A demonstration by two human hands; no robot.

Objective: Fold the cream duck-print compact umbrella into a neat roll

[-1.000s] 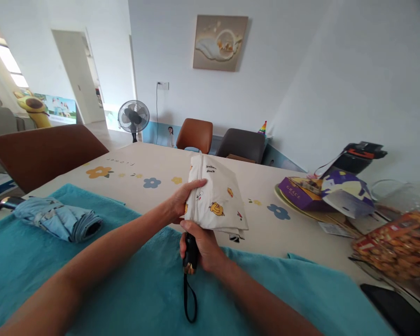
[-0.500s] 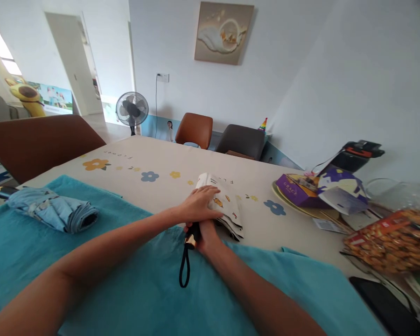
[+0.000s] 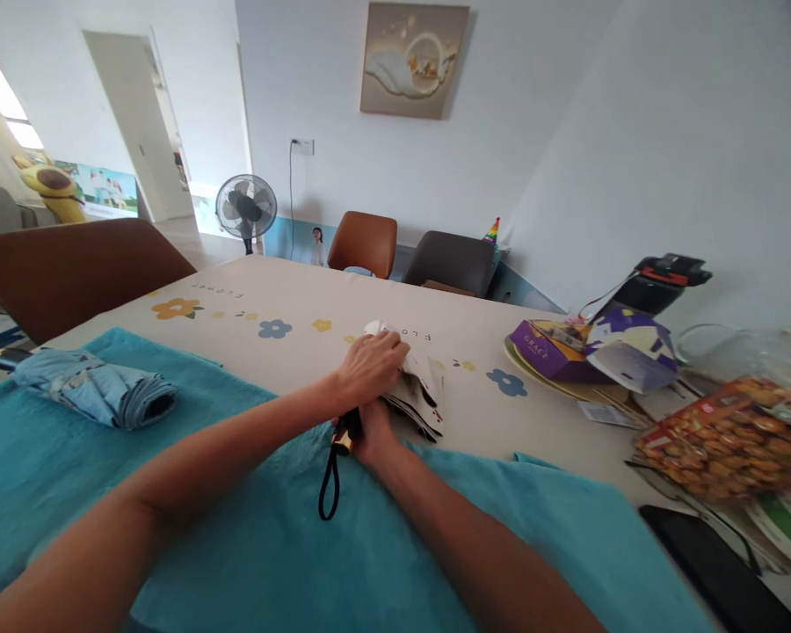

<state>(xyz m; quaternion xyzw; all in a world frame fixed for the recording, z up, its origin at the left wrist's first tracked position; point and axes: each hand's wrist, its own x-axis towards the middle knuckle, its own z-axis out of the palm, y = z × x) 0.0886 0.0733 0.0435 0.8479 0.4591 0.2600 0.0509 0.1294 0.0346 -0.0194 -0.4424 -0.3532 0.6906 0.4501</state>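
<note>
A cream folding umbrella (image 3: 417,397) with small printed figures lies across the front of the table. My left hand (image 3: 373,365) is curled over its folded canopy, with the fingers bent around the cloth. Beneath that wrist my right hand (image 3: 371,432) grips the umbrella by its black handle; most of those fingers are hidden. A black wrist loop (image 3: 330,488) hangs from the gold-coloured handle end onto the teal towel (image 3: 250,527). At the left, a light blue umbrella (image 3: 98,387) lies rolled up on the towel.
On the right stand a purple box (image 3: 554,356) on a gold plate, a black bottle (image 3: 659,286), a bag of nuts (image 3: 738,431) and a black phone-like slab (image 3: 718,563). Chairs (image 3: 362,243) and a fan (image 3: 246,208) stand beyond the flowered tablecloth (image 3: 290,294).
My left hand has closed more over the canopy, whose folds are gathered in tighter. Both hands and the umbrella sit slightly further left and higher in view. The camera has shifted a little.
</note>
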